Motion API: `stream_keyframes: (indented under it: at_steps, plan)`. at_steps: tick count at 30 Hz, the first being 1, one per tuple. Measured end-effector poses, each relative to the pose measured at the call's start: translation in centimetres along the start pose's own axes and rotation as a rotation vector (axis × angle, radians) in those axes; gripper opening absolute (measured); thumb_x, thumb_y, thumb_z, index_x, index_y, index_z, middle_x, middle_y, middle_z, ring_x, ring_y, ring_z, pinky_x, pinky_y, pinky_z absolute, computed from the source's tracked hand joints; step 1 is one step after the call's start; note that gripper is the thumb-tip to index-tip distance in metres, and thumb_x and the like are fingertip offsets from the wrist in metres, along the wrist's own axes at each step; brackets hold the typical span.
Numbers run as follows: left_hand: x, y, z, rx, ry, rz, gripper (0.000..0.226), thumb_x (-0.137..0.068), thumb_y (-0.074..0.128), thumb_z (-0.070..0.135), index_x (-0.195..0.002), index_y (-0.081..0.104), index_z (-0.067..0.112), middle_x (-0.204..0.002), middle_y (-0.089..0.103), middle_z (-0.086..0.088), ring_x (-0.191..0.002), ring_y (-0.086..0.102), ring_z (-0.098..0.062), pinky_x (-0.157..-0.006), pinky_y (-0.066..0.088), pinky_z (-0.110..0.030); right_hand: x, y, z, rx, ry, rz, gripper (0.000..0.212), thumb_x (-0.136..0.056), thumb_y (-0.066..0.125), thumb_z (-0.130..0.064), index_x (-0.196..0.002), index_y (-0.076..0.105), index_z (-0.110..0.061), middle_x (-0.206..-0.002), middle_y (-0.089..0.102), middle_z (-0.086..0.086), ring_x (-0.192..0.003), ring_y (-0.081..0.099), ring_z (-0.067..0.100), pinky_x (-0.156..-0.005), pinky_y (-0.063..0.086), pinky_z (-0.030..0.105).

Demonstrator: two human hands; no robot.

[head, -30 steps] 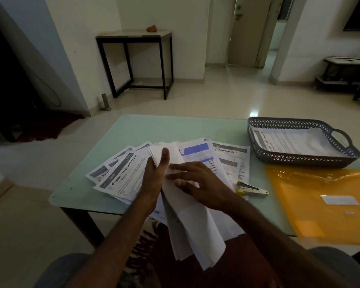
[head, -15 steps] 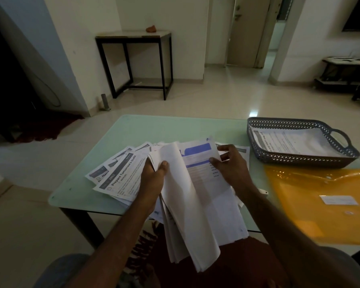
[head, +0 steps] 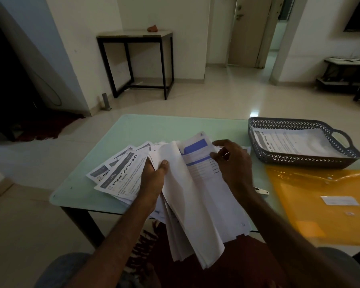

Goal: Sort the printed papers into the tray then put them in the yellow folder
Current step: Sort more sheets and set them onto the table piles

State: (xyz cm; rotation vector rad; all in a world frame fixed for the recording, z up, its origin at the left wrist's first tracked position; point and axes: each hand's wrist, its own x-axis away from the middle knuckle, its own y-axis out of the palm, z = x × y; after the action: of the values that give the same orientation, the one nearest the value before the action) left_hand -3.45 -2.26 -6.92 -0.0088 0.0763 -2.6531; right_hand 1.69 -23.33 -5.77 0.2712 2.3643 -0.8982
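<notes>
A fanned stack of printed papers (head: 123, 177) lies on the glass table (head: 146, 129). My left hand (head: 155, 177) grips a bunch of turned-up sheets (head: 195, 221) with the thumb on top. My right hand (head: 233, 163) rests on the blue-headed sheet (head: 197, 159), fingers curled at its right edge. The grey perforated tray (head: 299, 161) stands at the right with one printed sheet (head: 289, 142) inside. The yellow folder (head: 320, 204) lies flat in front of the tray.
A small stapler-like tool (head: 262, 191) peeks out beside my right wrist. A black-framed side table (head: 137, 36) stands against the far wall. A low shelf (head: 345, 71) is at the far right. My knees are under the table's near edge.
My right hand moved from the lower sheets up to the right edge of the blue-headed page. The left hand lifted the turned sheets further, uncovering that page.
</notes>
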Motion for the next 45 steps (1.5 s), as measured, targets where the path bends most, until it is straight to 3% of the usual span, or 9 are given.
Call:
stream_keyframes:
  at_steps: [5,10,14,22,26,30,36,41,45]
  plan:
    - [-0.2,0.0,-0.1,-0.033,-0.015,0.01,0.045,-0.099,0.058,0.029,-0.142,0.048,0.022,-0.126,0.058,0.004,-0.113,0.056,-0.018,-0.094,0.045,-0.032,0.4,0.0,-1.6,0.032,-0.134,-0.123,0.01,-0.087,0.076,-0.033,-0.094,0.069,-0.031,-0.1,0.065,-0.015,-0.082,0.061,0.003,-0.069,0.056,0.033]
    - [0.2,0.0,0.7,0.105,-0.098,-0.066,0.08,-0.073,0.048,0.088,-0.13,0.059,0.033,-0.121,0.068,0.005,-0.109,0.066,-0.018,-0.094,0.054,-0.044,2.9,0.0,-4.7,-0.35,-0.13,-0.667,0.029,-0.099,0.061,-0.044,-0.127,0.063,-0.038,-0.141,0.056,-0.027,-0.132,0.049,-0.006,-0.109,0.039,0.029]
    - [0.3,0.0,0.4,0.088,-0.012,-0.029,0.033,-0.089,0.07,0.044,-0.118,0.063,0.03,-0.111,0.071,0.01,-0.101,0.068,-0.011,-0.087,0.056,-0.034,2.7,-0.3,-5.0,-0.485,-0.045,-0.704,0.022,-0.103,0.058,-0.03,-0.125,0.063,-0.029,-0.131,0.062,-0.023,-0.126,0.055,-0.004,-0.102,0.049,0.03]
    - [-0.1,0.0,-0.2,0.084,-0.023,-0.007,0.022,-0.096,0.064,0.026,-0.117,0.06,0.028,-0.109,0.067,0.012,-0.104,0.064,-0.012,-0.085,0.05,-0.029,-1.3,-1.9,2.3,-0.268,0.531,-0.372,0.045,-0.095,0.071,-0.033,-0.132,0.05,-0.018,-0.129,0.061,-0.001,-0.107,0.063,0.019,-0.088,0.053,0.038]
    - [0.1,0.1,0.5,0.066,-0.081,0.005,0.06,-0.086,0.061,0.064,-0.126,0.056,0.019,-0.114,0.065,0.004,-0.107,0.063,-0.019,-0.084,0.053,-0.032,-0.2,-0.4,2.7,-0.344,0.703,-0.639,0.055,-0.091,0.076,-0.034,-0.135,0.047,-0.017,-0.11,0.071,0.001,-0.088,0.071,0.014,-0.067,0.059,0.03]
    - [-0.8,-0.1,-0.3,-0.004,-0.258,-0.089,0.119,-0.06,0.04,0.101,-0.136,0.051,0.011,-0.12,0.067,-0.017,-0.105,0.067,-0.038,-0.092,0.054,-0.054,0.6,1.0,1.9,-0.242,0.588,-0.642,0.054,-0.073,0.084,-0.04,-0.12,0.06,-0.027,-0.113,0.071,-0.003,-0.098,0.07,0.018,-0.085,0.061,0.045]
    - [0.0,-0.8,-0.4,0.02,-0.246,-0.049,0.014,-0.095,0.063,0.022,-0.108,0.066,0.018,-0.096,0.075,-0.006,-0.088,0.073,-0.026,-0.068,0.06,-0.036,-0.5,-0.3,0.5,-0.484,0.715,-0.531,0.022,-0.093,0.071,-0.022,-0.112,0.063,-0.015,-0.104,0.074,0.014,-0.086,0.075,0.031,-0.077,0.063,0.055]
    - [-1.3,-2.1,0.1,0.091,-0.129,0.286,0.025,-0.097,0.053,0.013,-0.121,0.061,0.01,-0.108,0.068,-0.012,-0.097,0.066,-0.027,-0.077,0.055,-0.035,-0.7,-2.8,-1.0,-0.813,0.723,-0.635,0.065,-0.099,0.032,-0.067,-0.124,0.067,-0.018,-0.115,0.074,0.015,-0.105,0.072,0.034,-0.089,0.059,0.052]
    - [-2.5,-4.0,0.5,0.16,-0.155,0.543,0.039,-0.099,0.05,0.014,-0.137,0.049,0.004,-0.131,0.059,-0.018,-0.115,0.059,-0.033,-0.095,0.05,-0.039,0.3,-3.8,-1.9,-0.893,0.646,-0.86,0.092,-0.075,0.056,-0.084,-0.132,0.059,-0.013,-0.117,0.072,0.02,-0.107,0.07,0.04,-0.079,0.061,0.046]
